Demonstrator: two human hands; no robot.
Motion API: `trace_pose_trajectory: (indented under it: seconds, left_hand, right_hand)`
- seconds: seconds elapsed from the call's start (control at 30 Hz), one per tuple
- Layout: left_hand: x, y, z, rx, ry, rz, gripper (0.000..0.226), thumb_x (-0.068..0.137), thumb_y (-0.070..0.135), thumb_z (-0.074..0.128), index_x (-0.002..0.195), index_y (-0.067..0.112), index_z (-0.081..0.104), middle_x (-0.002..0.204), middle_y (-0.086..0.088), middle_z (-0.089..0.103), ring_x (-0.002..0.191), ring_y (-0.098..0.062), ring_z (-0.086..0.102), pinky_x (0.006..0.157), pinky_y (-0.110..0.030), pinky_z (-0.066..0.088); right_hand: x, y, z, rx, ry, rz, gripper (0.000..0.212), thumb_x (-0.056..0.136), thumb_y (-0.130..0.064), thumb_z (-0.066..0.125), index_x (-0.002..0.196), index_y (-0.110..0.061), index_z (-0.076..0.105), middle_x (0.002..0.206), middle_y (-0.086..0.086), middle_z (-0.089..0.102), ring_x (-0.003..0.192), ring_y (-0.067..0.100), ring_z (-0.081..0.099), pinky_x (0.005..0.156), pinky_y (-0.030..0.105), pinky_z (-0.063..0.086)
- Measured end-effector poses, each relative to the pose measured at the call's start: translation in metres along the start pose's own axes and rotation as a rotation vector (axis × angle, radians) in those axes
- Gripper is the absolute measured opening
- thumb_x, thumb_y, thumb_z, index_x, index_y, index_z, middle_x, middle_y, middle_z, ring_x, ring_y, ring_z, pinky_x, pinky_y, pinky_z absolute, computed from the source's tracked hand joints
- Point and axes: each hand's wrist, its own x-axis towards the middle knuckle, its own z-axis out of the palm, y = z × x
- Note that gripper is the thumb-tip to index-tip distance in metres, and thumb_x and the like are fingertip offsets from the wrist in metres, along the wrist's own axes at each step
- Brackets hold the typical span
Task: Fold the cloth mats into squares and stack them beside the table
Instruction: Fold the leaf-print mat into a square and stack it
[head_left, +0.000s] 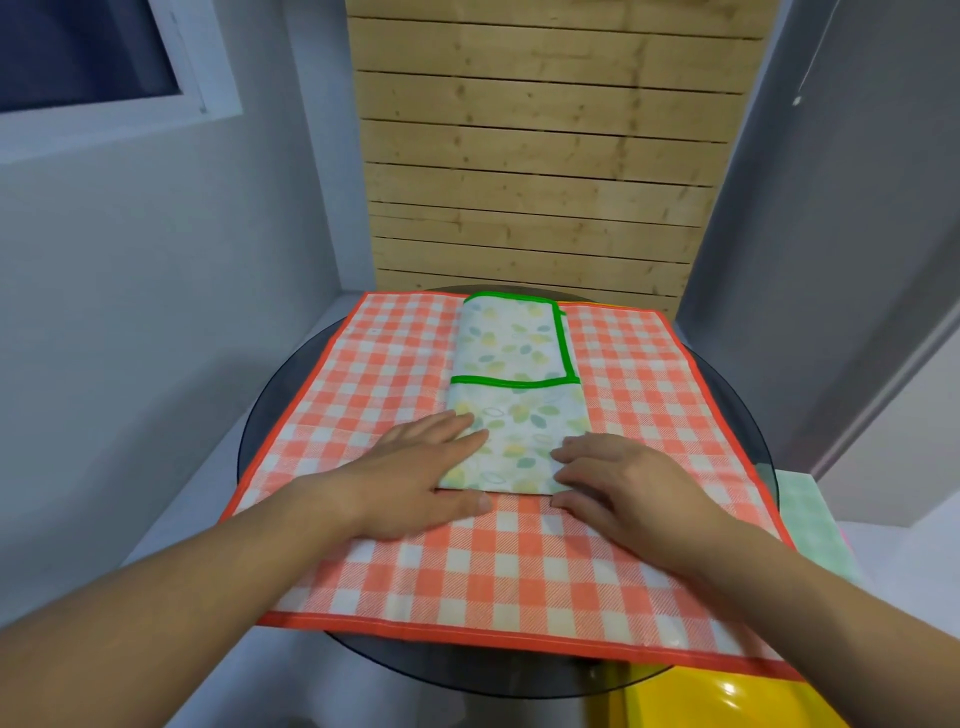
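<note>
Wooden boards (540, 156) are seen behind a round dark table (270, 415); an orange checked mat (519, 571) is spread over it; a folded leafy mat (519, 358) with a green edge is laid on its middle; the near corners are pressed down by the left hand (415, 478) and the right hand (634, 488), fingers laid flat and close together.

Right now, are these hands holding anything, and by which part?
Nothing is gripped: the left hand and right hand press on the near corners of the folded leaf-print mat.
</note>
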Motion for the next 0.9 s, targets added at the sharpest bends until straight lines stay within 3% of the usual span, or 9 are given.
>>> trace_pose_trajectory:
  seconds: [0.23, 0.37, 0.47, 0.57, 0.7, 0.8, 0.9]
  left_hand:
    - [-0.009, 0.0, -0.005, -0.078, 0.018, -0.002, 0.099, 0.077, 0.087, 0.049, 0.157, 0.05, 0.003, 0.166, 0.023, 0.002, 0.152, -0.005, -0.002, 0.123, -0.035, 0.005]
    - [-0.019, 0.003, -0.009, -0.137, 0.13, -0.002, 0.093, 0.076, 0.082, 0.058, 0.154, 0.051, 0.018, 0.16, 0.024, 0.02, 0.147, -0.006, 0.017, 0.12, -0.034, 0.022]
    - [-0.024, 0.006, -0.012, -0.254, 0.21, 0.015, 0.084, 0.071, 0.074, 0.072, 0.143, 0.049, 0.035, 0.145, 0.03, 0.037, 0.134, 0.002, 0.036, 0.112, -0.026, 0.035]
    - [-0.027, 0.004, -0.012, -0.388, 0.227, 0.001, 0.089, 0.065, 0.07, 0.081, 0.141, 0.052, 0.037, 0.143, 0.031, 0.039, 0.131, 0.004, 0.039, 0.108, -0.022, 0.037]
    - [-0.028, 0.0, -0.01, -0.481, 0.23, -0.007, 0.097, 0.064, 0.069, 0.083, 0.146, 0.051, 0.035, 0.145, 0.034, 0.04, 0.132, 0.004, 0.041, 0.11, -0.022, 0.037]
    - [-0.025, 0.003, -0.01, -0.545, 0.261, -0.008, 0.071, 0.079, 0.06, 0.077, 0.141, 0.05, 0.044, 0.134, 0.033, 0.053, 0.124, 0.009, 0.05, 0.109, -0.025, 0.044]
    - [-0.022, 0.007, -0.01, -0.635, 0.271, -0.021, 0.036, 0.095, 0.051, 0.061, 0.13, 0.051, 0.054, 0.122, 0.031, 0.064, 0.114, 0.011, 0.058, 0.107, -0.026, 0.047]
  right_hand:
    - [-0.004, -0.006, -0.008, 0.042, 0.069, 0.011, 0.041, 0.099, -0.051, 0.039, 0.112, -0.025, 0.068, 0.112, -0.01, 0.07, 0.099, 0.008, 0.066, 0.081, 0.028, 0.058]
    - [-0.007, -0.011, -0.014, 0.077, 0.131, 0.038, 0.04, 0.1, -0.053, 0.035, 0.111, -0.029, 0.066, 0.103, -0.016, 0.069, 0.09, 0.005, 0.065, 0.072, 0.025, 0.057]
    - [-0.008, -0.016, -0.02, 0.166, 0.19, 0.067, 0.043, 0.098, -0.055, 0.035, 0.11, -0.029, 0.067, 0.103, -0.019, 0.068, 0.092, 0.003, 0.065, 0.072, 0.02, 0.056]
    - [-0.007, -0.023, -0.027, 0.258, 0.223, 0.107, 0.041, 0.094, -0.057, 0.038, 0.11, -0.033, 0.066, 0.102, -0.029, 0.062, 0.097, -0.004, 0.06, 0.075, 0.015, 0.053]
    - [-0.007, -0.035, -0.038, 0.368, 0.267, 0.153, 0.038, 0.088, -0.059, 0.04, 0.101, -0.035, 0.067, 0.093, -0.029, 0.064, 0.097, -0.002, 0.059, 0.073, 0.02, 0.053]
    - [-0.005, -0.044, -0.05, 0.473, 0.36, 0.182, 0.032, 0.085, -0.058, 0.043, 0.09, -0.037, 0.066, 0.093, -0.025, 0.064, 0.092, 0.002, 0.06, 0.072, 0.018, 0.05]
    - [0.0, -0.051, -0.06, 0.643, 0.449, 0.246, 0.014, 0.087, -0.039, 0.06, 0.086, -0.029, 0.069, 0.089, -0.02, 0.066, 0.087, 0.001, 0.061, 0.067, 0.012, 0.047]
